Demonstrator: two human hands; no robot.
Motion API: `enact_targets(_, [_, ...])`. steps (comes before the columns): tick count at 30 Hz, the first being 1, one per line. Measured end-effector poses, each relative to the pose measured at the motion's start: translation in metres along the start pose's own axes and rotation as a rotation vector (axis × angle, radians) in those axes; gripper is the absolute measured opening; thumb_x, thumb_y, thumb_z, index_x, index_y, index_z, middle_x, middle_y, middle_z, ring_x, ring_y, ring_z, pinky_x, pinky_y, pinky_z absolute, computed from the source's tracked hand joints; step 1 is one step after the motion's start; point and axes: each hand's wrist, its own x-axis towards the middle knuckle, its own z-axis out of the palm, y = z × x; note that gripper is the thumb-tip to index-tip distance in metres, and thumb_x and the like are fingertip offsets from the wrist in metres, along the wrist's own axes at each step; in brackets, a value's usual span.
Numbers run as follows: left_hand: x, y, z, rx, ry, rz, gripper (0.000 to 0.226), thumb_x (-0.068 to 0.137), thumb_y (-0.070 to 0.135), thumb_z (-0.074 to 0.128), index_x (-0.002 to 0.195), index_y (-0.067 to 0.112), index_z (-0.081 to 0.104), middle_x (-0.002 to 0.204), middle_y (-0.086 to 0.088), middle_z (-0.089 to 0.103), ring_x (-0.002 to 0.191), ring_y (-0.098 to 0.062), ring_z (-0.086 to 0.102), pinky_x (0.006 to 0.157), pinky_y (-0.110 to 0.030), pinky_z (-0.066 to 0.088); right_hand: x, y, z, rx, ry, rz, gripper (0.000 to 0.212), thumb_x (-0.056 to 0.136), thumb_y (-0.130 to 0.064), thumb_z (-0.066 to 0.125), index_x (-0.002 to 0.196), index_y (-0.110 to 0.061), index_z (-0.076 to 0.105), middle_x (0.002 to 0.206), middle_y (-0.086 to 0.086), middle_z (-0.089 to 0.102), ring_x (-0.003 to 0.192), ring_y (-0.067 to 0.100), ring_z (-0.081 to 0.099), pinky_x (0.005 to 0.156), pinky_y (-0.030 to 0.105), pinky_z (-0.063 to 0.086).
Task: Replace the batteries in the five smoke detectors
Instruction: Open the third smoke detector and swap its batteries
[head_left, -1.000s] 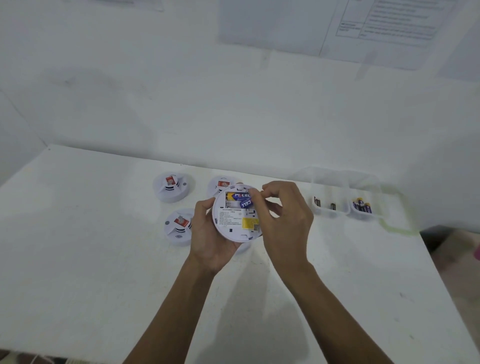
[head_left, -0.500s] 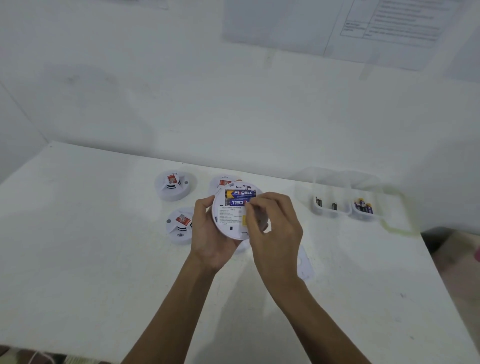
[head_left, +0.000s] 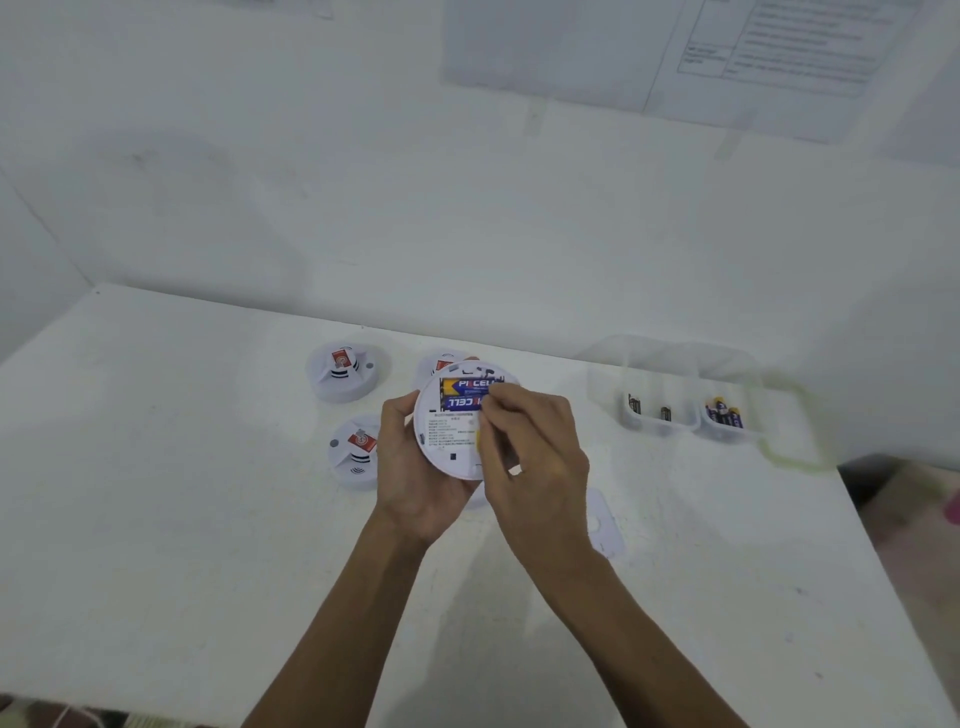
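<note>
My left hand (head_left: 415, 467) holds a round white smoke detector (head_left: 451, 441) above the table, its back facing me. Two blue and yellow batteries (head_left: 465, 393) lie in its open compartment. My right hand (head_left: 530, 447) rests over the detector's right side, fingertips pressing at the right end of the batteries. Two more detectors lie face up on the table to the left, one (head_left: 345, 371) farther back and one (head_left: 356, 449) nearer. A third detector (head_left: 439, 364) peeks out behind the held one.
A flat white cover plate (head_left: 605, 525) lies on the white table (head_left: 156, 519) right of my right wrist. At the back right stand clear trays: one (head_left: 657, 415) with dark batteries, one (head_left: 724, 413) with blue and yellow batteries. The wall runs behind.
My right hand has slid down from the detector's top right edge onto its face, fingertips now at the batteries. The second battery sits flatter in the compartment. The left hand keeps its hold.
</note>
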Motion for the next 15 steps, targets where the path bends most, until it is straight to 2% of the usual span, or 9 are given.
enact_targets(5, [0.001,0.0,-0.001,0.038,-0.012,-0.005,0.042,0.079,0.042,0.046,0.092,0.018,0.078,0.093,-0.007,0.073,0.079,-0.018,0.071,0.07,-0.032,0.058,0.004,0.007,-0.006,-0.084,-0.108,-0.128,0.029,0.081,-0.016,0.06,0.092,0.009,0.071,0.097,0.02,0.07,0.088,0.032,0.068,0.077,0.035,0.059])
enact_targets(9, [0.003,-0.003,0.001,0.02,-0.044,-0.01,0.04,0.074,0.042,0.055,0.096,0.017,0.077,0.096,-0.008,0.073,0.083,-0.019,0.07,0.075,-0.034,0.057,0.013,0.015,-0.014,-0.09,-0.18,-0.175,0.02,0.082,-0.01,0.065,0.091,0.007,0.072,0.097,0.018,0.071,0.086,0.031,0.067,0.075,0.034,0.058])
enact_targets(12, [0.004,-0.007,0.0,-0.014,-0.074,-0.017,0.042,0.078,0.042,0.052,0.1,0.016,0.077,0.1,-0.009,0.073,0.087,-0.022,0.071,0.077,-0.037,0.058,0.014,0.023,-0.022,0.023,-0.211,-0.067,0.017,0.082,-0.005,0.069,0.096,0.004,0.072,0.101,0.014,0.07,0.092,0.025,0.067,0.081,0.03,0.056])
enact_targets(15, [0.006,-0.01,-0.001,-0.053,-0.118,-0.044,0.046,0.081,0.039,0.051,0.115,0.014,0.069,0.116,-0.014,0.066,0.103,-0.031,0.065,0.086,-0.05,0.054,0.01,0.034,-0.032,0.168,-0.114,0.079,0.014,0.087,-0.005,0.063,0.096,0.0,0.072,0.099,0.007,0.07,0.093,0.01,0.065,0.082,0.018,0.051])
